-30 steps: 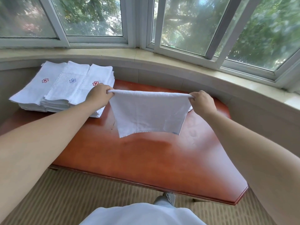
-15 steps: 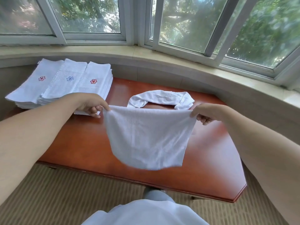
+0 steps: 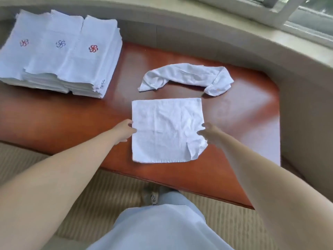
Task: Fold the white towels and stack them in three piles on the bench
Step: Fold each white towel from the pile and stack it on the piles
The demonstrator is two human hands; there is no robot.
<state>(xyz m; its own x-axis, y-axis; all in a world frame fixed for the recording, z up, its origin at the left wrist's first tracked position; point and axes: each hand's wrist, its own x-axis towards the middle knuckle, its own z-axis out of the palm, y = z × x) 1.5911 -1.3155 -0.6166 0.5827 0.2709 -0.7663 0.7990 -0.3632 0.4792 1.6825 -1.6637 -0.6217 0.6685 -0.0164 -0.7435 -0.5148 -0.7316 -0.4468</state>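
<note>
A white towel (image 3: 167, 129) lies spread flat on the red-brown bench (image 3: 243, 112), near its front edge; its near right corner is turned over. My left hand (image 3: 125, 130) is at the middle of the towel's left edge with relaxed fingers touching it. At the right edge, my right hand (image 3: 209, 133) has its fingers spread and grips nothing. Behind the flat towel lies a crumpled white towel (image 3: 185, 76). Three piles of folded towels (image 3: 61, 56) with flower emblems stand side by side at the bench's back left.
A beige stone sill (image 3: 234, 33) curves round the back and right of the bench, with a window frame above it. Striped carpet (image 3: 111, 192) lies below the front edge, where my leg and shoe show.
The towel, held up by its top corners before, now lies flat on the bench. Both hands have let go of the corners and moved down to its side edges. The camera tilted downward.
</note>
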